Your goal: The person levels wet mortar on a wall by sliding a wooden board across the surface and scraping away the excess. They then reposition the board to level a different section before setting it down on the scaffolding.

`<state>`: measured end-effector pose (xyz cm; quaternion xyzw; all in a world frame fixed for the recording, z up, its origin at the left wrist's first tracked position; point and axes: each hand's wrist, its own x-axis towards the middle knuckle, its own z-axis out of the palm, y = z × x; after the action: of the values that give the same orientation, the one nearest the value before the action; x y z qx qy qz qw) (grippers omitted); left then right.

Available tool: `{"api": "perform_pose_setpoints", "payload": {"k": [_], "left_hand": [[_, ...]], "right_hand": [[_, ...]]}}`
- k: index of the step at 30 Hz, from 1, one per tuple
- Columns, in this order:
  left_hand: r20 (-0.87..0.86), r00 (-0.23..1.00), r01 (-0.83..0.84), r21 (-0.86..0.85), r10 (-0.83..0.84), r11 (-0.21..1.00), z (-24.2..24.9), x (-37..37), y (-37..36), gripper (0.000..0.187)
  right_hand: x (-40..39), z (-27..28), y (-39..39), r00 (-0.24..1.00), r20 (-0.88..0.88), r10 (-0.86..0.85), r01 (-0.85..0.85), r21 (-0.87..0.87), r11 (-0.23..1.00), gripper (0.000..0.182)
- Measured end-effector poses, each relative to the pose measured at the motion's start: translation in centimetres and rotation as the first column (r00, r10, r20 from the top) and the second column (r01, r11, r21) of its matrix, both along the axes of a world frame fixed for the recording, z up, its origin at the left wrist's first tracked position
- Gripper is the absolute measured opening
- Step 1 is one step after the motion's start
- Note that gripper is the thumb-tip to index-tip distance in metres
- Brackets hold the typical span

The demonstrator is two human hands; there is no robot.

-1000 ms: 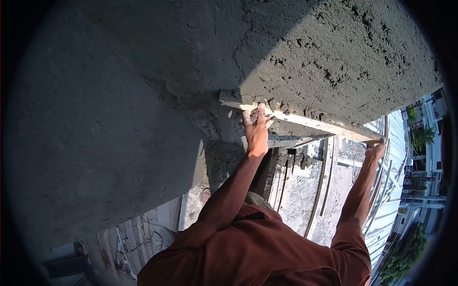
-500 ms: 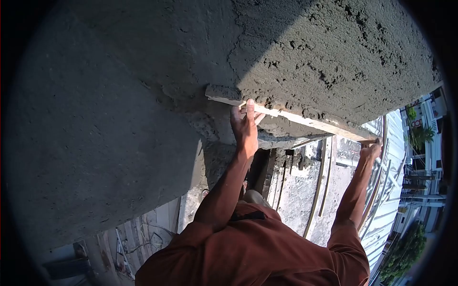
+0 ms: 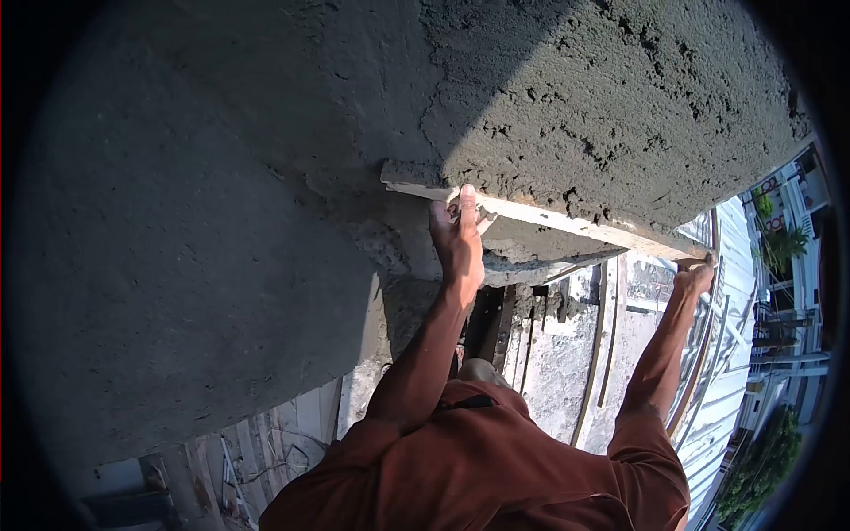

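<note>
A long, straight wooden board [image 3: 567,221] lies along the lower edge of the rough wet-mortar surface [image 3: 611,115], with grey mortar on its upper side. Near its left end my left hand [image 3: 459,234] grips it, thumb on the face and the other fingers partly hidden behind. My right hand [image 3: 696,273] is closed around the board's far right end. Both arms are stretched out from a brown-red shirt. Smoother, shaded mortar [image 3: 177,248] fills the left side.
Below the board are wooden planks and a mortar-spattered surface [image 3: 567,354]. Corrugated metal roofing [image 3: 722,354] runs along the right, with buildings and a tree [image 3: 761,469] beyond. Scrap wood [image 3: 212,469] lies at the lower left.
The view has shifted slightly. Both hands keep their hold on the board, whose right end appears a little further right in the picture.
</note>
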<state>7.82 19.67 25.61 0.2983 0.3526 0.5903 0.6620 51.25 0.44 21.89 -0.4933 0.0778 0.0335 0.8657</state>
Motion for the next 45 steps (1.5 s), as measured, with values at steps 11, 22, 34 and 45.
{"api": "perform_pose_setpoints", "payload": {"k": [11,22,34,45], "left_hand": [[-0.074,0.997,-0.036,-0.032,0.034,0.999,-2.7,-5.6,3.5,0.052],[0.030,0.984,0.159,0.267,-0.174,0.950,6.8,3.0,-1.0,0.023],[-0.184,0.983,0.011,-0.007,-0.012,1.000,-3.5,-5.8,3.4,0.042],[-0.134,0.991,-0.004,0.141,0.023,0.990,0.8,-0.6,1.9,0.043]], "right_hand": [[-11.1,-0.1,5.1,0.919,0.378,-0.116,0.135,-0.024,0.991,0.044],[0.8,1.2,2.6,0.801,0.134,-0.583,0.557,0.190,0.808,0.031],[-9.1,-1.5,6.9,0.868,0.328,-0.372,0.334,0.170,0.927,0.038],[-6.1,5.0,4.8,0.861,0.271,-0.431,0.401,0.162,0.902,0.037]]}}
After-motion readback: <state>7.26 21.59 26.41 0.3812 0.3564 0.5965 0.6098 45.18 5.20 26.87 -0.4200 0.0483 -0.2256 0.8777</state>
